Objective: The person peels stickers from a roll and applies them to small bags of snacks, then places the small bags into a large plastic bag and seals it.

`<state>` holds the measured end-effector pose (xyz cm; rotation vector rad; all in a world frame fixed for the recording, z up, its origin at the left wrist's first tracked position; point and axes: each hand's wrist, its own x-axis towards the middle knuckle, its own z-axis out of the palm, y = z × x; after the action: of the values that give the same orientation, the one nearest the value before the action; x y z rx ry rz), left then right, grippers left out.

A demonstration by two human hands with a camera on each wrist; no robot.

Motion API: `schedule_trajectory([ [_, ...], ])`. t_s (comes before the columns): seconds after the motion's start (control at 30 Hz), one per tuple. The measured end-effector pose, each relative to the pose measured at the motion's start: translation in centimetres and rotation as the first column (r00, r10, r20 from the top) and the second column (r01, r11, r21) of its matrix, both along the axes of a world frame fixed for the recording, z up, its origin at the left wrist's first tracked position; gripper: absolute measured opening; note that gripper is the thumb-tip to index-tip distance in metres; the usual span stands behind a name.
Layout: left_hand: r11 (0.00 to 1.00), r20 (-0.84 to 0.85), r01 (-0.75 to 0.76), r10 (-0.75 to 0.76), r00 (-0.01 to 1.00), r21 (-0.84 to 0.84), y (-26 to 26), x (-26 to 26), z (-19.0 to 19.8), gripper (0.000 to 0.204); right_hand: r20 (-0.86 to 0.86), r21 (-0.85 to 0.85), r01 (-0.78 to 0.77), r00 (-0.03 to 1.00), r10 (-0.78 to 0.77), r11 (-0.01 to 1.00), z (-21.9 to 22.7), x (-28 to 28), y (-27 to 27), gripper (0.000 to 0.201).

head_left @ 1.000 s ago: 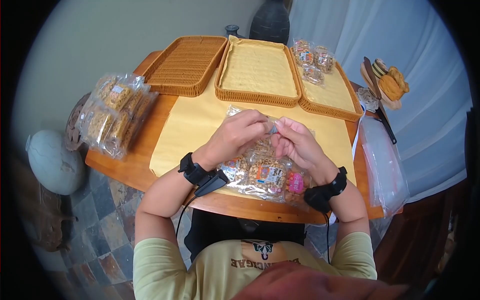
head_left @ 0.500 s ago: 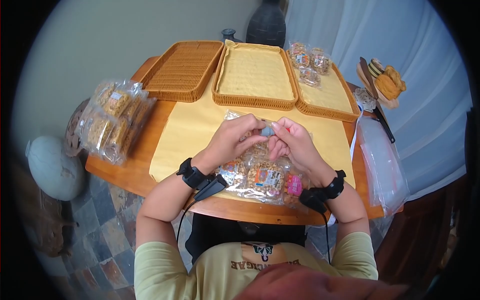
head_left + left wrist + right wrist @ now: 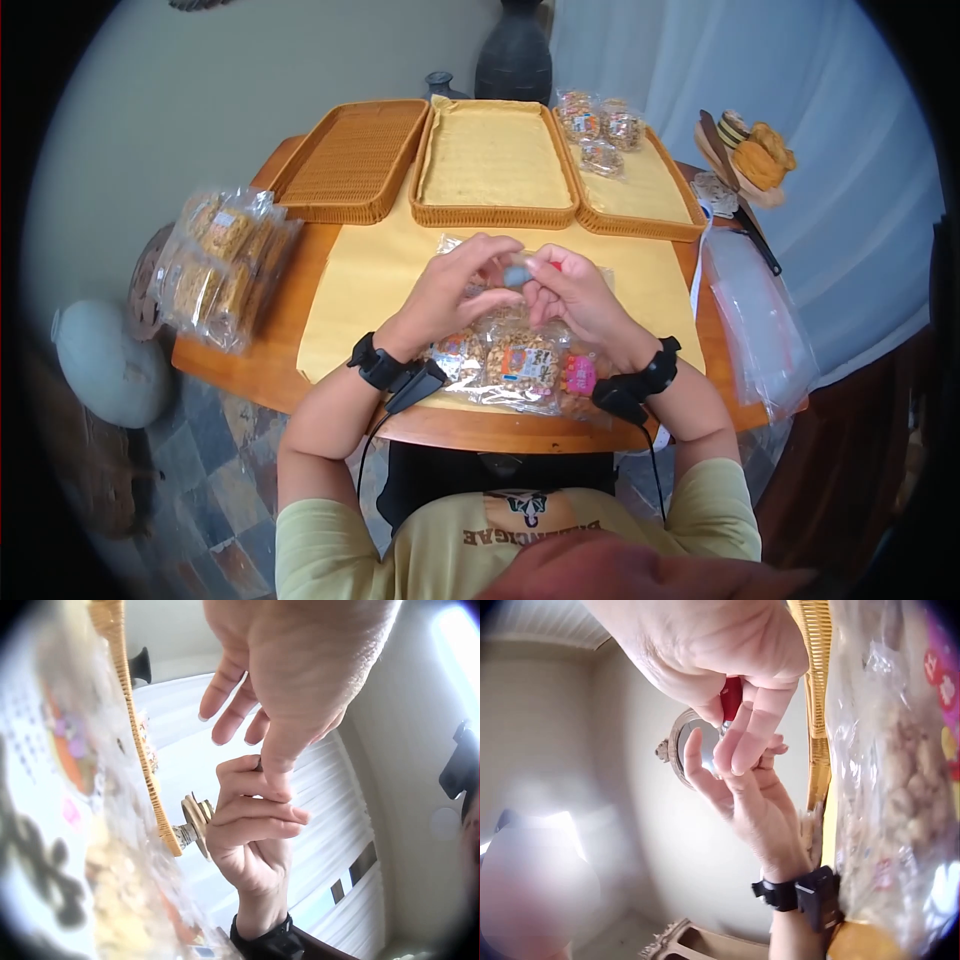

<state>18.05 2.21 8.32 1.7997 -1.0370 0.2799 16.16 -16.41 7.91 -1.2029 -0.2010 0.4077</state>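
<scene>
My right hand (image 3: 580, 293) pinches a small object with a red end (image 3: 732, 699) and a grey-blue end (image 3: 516, 275), its fingers hiding the middle. My left hand (image 3: 448, 290) curves loosely around the grey-blue end, thumb and fingers apart. In the left wrist view, the left thumb overlaps the right fingers (image 3: 259, 817). Below both hands lies a clear plastic package of snack packs (image 3: 522, 365) on yellow paper (image 3: 340, 290); one pack carries a pink label (image 3: 578, 375).
Behind the paper stand a bare wicker tray (image 3: 350, 160) and two paper-lined trays (image 3: 495, 160) (image 3: 640, 195), the right one bearing several snack packs (image 3: 600, 130). Bagged snacks (image 3: 225, 265) stack at left. Clear bags (image 3: 757, 310), a dark-handled utensil (image 3: 758, 240) and breads (image 3: 760, 160) lie right.
The left hand has loosened from the grey-blue end, its thumb and fingers spreading apart. The right hand still pinches the small object. The head view has tilted slightly upward.
</scene>
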Motion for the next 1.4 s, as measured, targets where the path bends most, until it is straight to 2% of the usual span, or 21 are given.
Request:
schedule_trajectory([
  [0.07, 1.0, -0.009, -0.008, 0.008, 1.0, -0.007, 0.1, -0.1, -0.2, 0.046, 0.053, -0.142, 0.054, 0.998, -0.047, 0.988, 0.6, -0.5, 0.2, 0.023],
  [0.1, 0.999, -0.02, -0.031, 0.03, 0.999, -0.012, 0.1, 0.1, -0.3, 0.046, 0.061, -0.146, 0.096, 0.994, -0.088, 0.985, 1.0, -0.6, -0.1, 0.023],
  [0.17, 0.996, -0.033, 0.004, -0.006, 0.999, -0.084, 0.1, 0.6, -0.9, 0.046, 0.226, -0.289, 0.033, 0.974, 0.035, 0.957, 2.3, -0.4, -1.3, 0.022],
  [0.2, 0.989, -0.059, -0.014, 0.006, 0.998, -0.146, 0.0, 0.7, -1.2, 0.045, 0.229, -0.291, 0.067, 0.973, 0.002, 0.954, 3.0, -0.4, -2.2, 0.022],
  [0.33, 0.987, -0.134, 0.015, -0.036, 0.99, -0.159, 0.0, 0.3, -0.8, 0.043, 0.252, -0.42, 0.136, 0.967, -0.028, 0.897, 4.9, -0.2, -5.6, 0.018],
  [0.4, 0.995, -0.192, -0.016, -0.004, 0.981, -0.098, 0.1, 0.2, -0.9, 0.041, 0.331, -0.603, 0.236, 0.943, -0.031, 0.762, 5.5, -0.5, -8.1, 0.017],
  [0.43, 0.99, -0.181, -0.026, 0.0, 0.984, -0.14, -0.1, 0.3, -1.0, 0.033, 0.374, -0.653, 0.308, 0.925, -0.058, 0.692, 5.6, -0.7, -9.8, 0.016],
  [0.5, 0.994, -0.213, -0.039, 0.016, 0.977, -0.106, 0.1, 0.3, -0.9, 0.028, 0.435, -0.711, 0.473, 0.877, -0.204, 0.521, 5.2, -0.4, -13.7, 0.014],
  [0.57, 0.993, -0.272, -0.088, 0.062, 0.96, -0.082, -0.2, 0.0, -0.6, 0.012, 0.445, -0.626, 0.628, 0.775, -0.45, 0.462, 3.5, 1.0, -19.0, 0.013],
  [0.63, 0.994, -0.302, -0.08, 0.054, 0.952, -0.075, -0.2, 0.3, -0.9, 0.009, 0.589, -0.7, 0.702, 0.671, -0.451, 0.131, 3.1, 2.4, -23.2, 0.014],
  [0.67, 0.994, -0.337, -0.083, 0.057, 0.94, -0.064, -0.1, 0.4, -1.0, 0.007, 0.591, -0.696, 0.707, 0.664, -0.458, 0.126, 2.8, 3.2, -24.8, 0.014],
  [0.73, 0.993, -0.325, -0.084, 0.053, 0.944, -0.082, -0.1, 0.7, -1.0, 0.006, 0.72, -0.648, 0.753, 0.558, -0.412, -0.113, 2.0, 4.9, -27.7, 0.016],
  [0.77, 0.993, -0.336, -0.101, 0.072, 0.939, -0.068, 0.2, 0.9, -1.2, 0.006, 0.731, -0.62, 0.776, 0.522, -0.44, -0.111, 1.3, 5.9, -29.0, 0.018],
  [0.9, 0.986, -0.38, -0.159, 0.127, 0.916, -0.054, 0.3, 0.9, -1.1, 0.006, 0.683, -0.657, 0.747, 0.536, -0.496, -0.098, -0.5, 9.0, -30.8, 0.018],
  [0.97, 0.985, -0.387, -0.167, 0.135, 0.912, -0.051, 0.3, 1.3, -1.2, 0.006, 0.727, -0.657, 0.74, 0.574, -0.377, -0.141, -1.4, 10.2, -31.5, 0.019],
  [1.0, 0.983, -0.405, -0.168, 0.123, 0.906, -0.075, 0.5, 1.4, -1.4, 0.006, 0.725, -0.658, 0.74, 0.574, -0.38, -0.138, -2.0, 10.5, -31.6, 0.019],
  [1.07, 0.98, -0.422, -0.167, 0.109, 0.9, -0.104, 0.5, 1.5, -1.8, 0.006, 0.867, -0.496, 0.822, 0.486, -0.111, -0.279, -3.0, 11.1, -31.5, 0.019],
  [1.1, 0.981, -0.427, -0.164, 0.106, 0.898, -0.102, 0.6, 1.5, -1.8, 0.006, 0.833, -0.553, 0.796, 0.519, -0.191, -0.246, -3.2, 11.4, -31.4, 0.02],
  [1.2, 0.984, -0.419, -0.159, 0.112, 0.901, -0.081, 0.7, 1.5, -2.0, 0.009, 0.776, -0.631, 0.731, 0.592, -0.218, -0.261, -3.0, 11.9, -30.9, 0.019],
  [1.33, 0.985, -0.39, -0.157, 0.119, 0.913, -0.069, 0.8, 1.5, -1.8, 0.012, 0.746, -0.658, 0.687, 0.651, -0.142, -0.308, -3.3, 12.1, -31.2, 0.023],
  [1.4, 0.981, -0.374, -0.176, 0.132, 0.918, -0.087, 1.0, 1.6, -1.7, 0.009, 0.667, -0.729, 0.669, 0.647, -0.37, -0.144, -2.6, 11.2, -30.4, 0.028],
])
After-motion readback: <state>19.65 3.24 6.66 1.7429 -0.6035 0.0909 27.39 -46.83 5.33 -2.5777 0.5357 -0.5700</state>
